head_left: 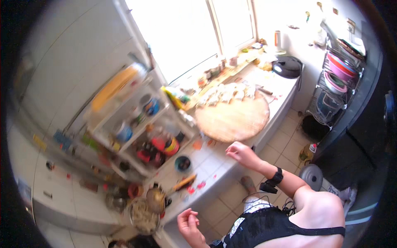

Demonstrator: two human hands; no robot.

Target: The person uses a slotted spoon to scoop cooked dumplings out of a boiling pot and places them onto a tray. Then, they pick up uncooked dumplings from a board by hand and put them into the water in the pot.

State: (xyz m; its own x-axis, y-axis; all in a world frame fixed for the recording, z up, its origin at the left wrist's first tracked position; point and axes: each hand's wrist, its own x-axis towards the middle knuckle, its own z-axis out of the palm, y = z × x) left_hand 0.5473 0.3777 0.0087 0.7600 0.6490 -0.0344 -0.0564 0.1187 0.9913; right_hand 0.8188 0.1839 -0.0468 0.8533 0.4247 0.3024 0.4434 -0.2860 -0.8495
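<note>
My right hand (242,154), a black band on its wrist, is in front of the near edge of a large round wooden board (231,122). Its fingers are curled in, and I see nothing in them. Pale, dough-like lumps that look like dumplings (227,93) cover the board's far side; the near part is bare and floury. Lower down, my left hand (189,225) hangs off the counter's front edge with bent fingers, holding nothing that I can see. Left of it on the counter sits a metal pot (144,217) with whitish contents, blurred.
A white shelf (144,132) with jars and bottles stands on the counter by a dark round cup (182,163) and a wooden stick-like piece (185,182). A black round appliance (286,66) is at the far end. Right, a wire rack (331,95) holds basins; an oil bottle (307,153) stands below.
</note>
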